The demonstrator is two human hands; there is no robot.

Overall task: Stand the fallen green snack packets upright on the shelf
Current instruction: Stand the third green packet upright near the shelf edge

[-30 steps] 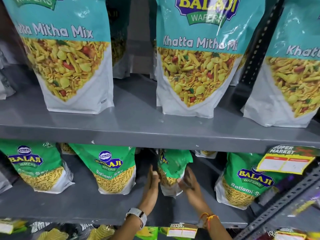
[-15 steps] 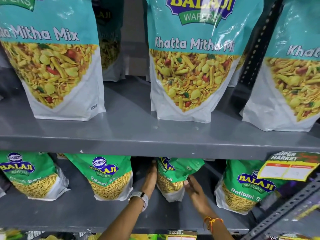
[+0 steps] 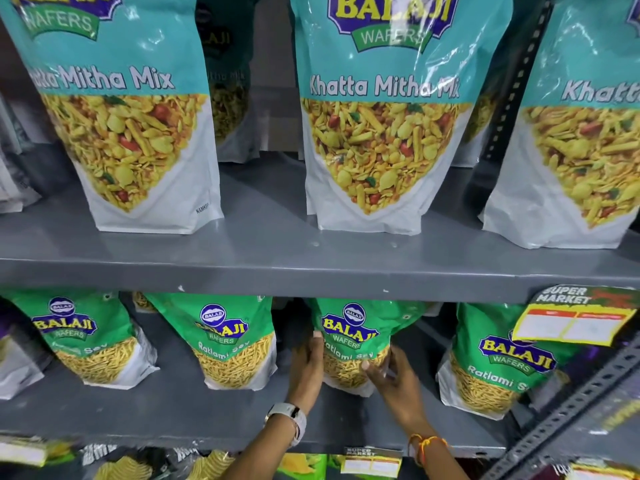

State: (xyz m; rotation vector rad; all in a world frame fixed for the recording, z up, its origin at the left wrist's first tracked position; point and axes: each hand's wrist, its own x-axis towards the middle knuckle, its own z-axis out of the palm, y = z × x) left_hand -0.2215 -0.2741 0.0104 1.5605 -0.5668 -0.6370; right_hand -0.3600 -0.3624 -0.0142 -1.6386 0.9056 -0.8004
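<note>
A green Ratlami Sev packet [image 3: 356, 336] stands upright on the lower grey shelf [image 3: 166, 414], its front facing me. My left hand [image 3: 306, 367], with a white watch on the wrist, grips its left edge. My right hand [image 3: 394, 379], with an orange thread on the wrist, holds its lower right side. Three more green packets stand on the same shelf: one at the far left [image 3: 83, 337], one left of centre [image 3: 228, 337], one on the right [image 3: 498, 358]. The packets' tops are hidden by the shelf above.
The upper grey shelf [image 3: 277, 251] carries large teal Khatta Mitha Mix pouches [image 3: 381, 116]. A yellow price tag [image 3: 575, 317] hangs at its right edge. A perforated metal upright [image 3: 568, 407] slants across the lower right. More packets lie below the lower shelf.
The packet between my hands has turned from edge-on and leaning to front-facing and upright. Both hands have closed in on its sides.
</note>
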